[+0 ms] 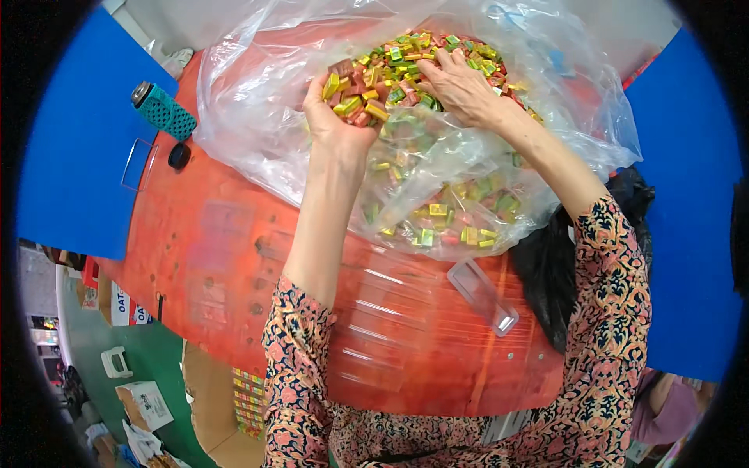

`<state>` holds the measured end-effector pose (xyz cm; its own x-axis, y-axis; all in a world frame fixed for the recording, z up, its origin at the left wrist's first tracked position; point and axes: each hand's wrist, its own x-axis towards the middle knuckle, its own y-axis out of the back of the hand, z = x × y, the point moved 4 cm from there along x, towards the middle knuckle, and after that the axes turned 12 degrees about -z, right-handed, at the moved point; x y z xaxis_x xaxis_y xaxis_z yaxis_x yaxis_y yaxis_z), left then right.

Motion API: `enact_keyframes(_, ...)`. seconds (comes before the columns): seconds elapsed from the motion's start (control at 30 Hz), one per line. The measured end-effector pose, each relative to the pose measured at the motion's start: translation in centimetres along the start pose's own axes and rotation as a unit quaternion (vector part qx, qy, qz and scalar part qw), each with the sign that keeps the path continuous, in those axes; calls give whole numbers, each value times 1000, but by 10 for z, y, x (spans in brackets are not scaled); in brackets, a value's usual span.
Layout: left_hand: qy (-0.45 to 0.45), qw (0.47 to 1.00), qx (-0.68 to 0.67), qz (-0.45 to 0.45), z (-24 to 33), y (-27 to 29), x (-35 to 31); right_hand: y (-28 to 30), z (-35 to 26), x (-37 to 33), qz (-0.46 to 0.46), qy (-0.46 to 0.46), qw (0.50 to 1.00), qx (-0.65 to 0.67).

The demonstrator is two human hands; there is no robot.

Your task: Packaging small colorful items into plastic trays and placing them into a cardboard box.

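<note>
My left hand [341, 117] is cupped palm up, its fingers curled around a heap of small wrapped candies [353, 97] in yellow and reddish-brown. Just right of it, my right hand [460, 86] rests on the large pile of similar candies [406, 48], red, yellow and green. Its fingers are apart and bent downward, the tips partly hidden among the pieces. The pile lies in a big clear plastic bag [253, 125] that spreads over the far part of the red table [226, 242]. More candies show blurred through the bag's near fold.
Near me lie a row of clear plastic trays [382, 320] and a small clear box [484, 296]. A black bag [542, 273] is at right. Far left are a teal-sleeved bottle [165, 111] and black cap [179, 156]. Blue panels [74, 132] flank the table; a carton [207, 398] sits below.
</note>
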<state>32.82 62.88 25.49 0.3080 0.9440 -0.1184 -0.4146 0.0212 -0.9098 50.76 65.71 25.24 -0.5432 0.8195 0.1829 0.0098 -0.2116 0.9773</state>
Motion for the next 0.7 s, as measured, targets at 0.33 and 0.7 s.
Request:
enact_keyframes(0.33, 25, 999, -19, 44, 9, 6, -102, 0, -9, 12, 9, -78, 997, 22)
enact_keyframes(0.7, 92, 993, -42, 54, -5, 40, -181, 10, 4, 11, 264, 82, 953, 125)
